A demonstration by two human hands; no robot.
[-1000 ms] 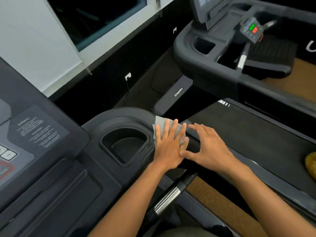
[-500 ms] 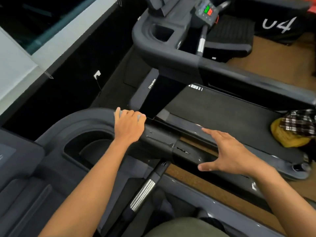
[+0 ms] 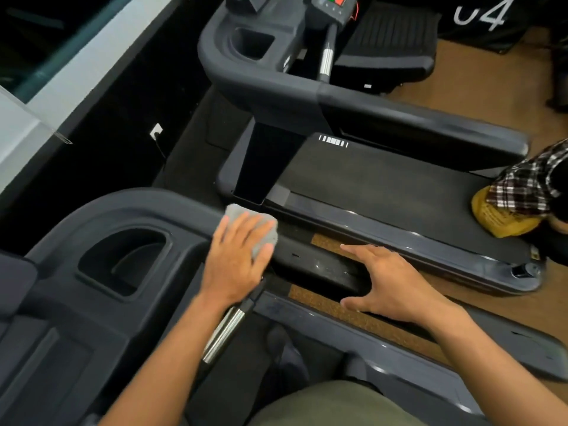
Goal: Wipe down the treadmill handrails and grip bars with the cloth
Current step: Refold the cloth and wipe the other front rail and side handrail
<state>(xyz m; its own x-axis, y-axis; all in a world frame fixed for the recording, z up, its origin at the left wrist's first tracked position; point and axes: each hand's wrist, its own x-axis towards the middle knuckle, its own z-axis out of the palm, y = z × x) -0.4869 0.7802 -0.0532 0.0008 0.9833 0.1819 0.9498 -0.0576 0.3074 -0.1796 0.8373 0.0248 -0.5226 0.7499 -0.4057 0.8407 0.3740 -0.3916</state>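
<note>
My left hand lies flat on a grey cloth, pressing it onto the dark right handrail of the near treadmill, where the rail leaves the console. Most of the cloth is under my fingers. My right hand hovers over the same rail further back, fingers spread, holding nothing. A chrome grip bar slants down below my left wrist.
A cup holder recess sits left of my left hand. A second treadmill stands alongside, with its own handrail and grip bar. A yellow bag and checked cloth lie on its belt.
The camera has swung right and down. My left hand slid along the rail, and the cloth shows again under its fingers. My right hand moved back along the rail, away from the left.
</note>
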